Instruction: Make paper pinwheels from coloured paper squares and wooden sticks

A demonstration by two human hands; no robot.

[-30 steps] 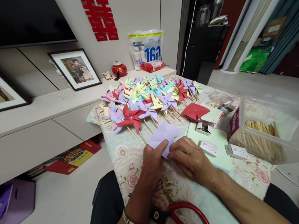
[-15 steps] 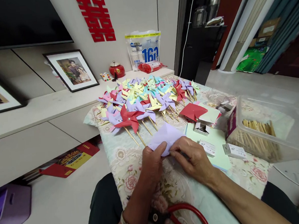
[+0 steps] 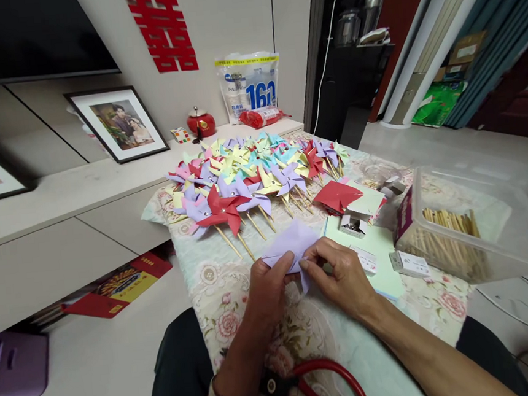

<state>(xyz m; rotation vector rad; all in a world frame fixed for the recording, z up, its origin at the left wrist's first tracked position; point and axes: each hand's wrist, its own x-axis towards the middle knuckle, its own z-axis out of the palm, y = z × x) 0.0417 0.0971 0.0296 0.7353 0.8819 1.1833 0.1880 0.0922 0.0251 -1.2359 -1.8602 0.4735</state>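
Note:
Between my hands is a sheet of purple paper [image 3: 295,237], partly folded, with one flap hanging down near my right fingertips. My left hand [image 3: 271,283] pinches its lower left side, thumb on top. My right hand [image 3: 339,271] grips a flap at the lower right between thumb and fingers. Just beyond lie many paper pinwheels [image 3: 225,207] on wooden sticks, in red, purple, yellow, blue and pink. Near my left wrist, red-handled scissors [image 3: 334,367] rest on the flowered tablecloth [image 3: 229,324], their blades partly hidden.
Right of my hands, small white boxes [image 3: 409,263] and an open box [image 3: 354,224] sit by pale green paper [image 3: 383,243]. Red paper [image 3: 338,196] lies behind them. A clear plastic bin [image 3: 494,245] holds wooden sticks. A white cabinet [image 3: 122,213] stands along the left.
My right hand has drawn a flap of the purple paper inward, and a tip of it now hangs below the fingers. The view has shifted slightly.

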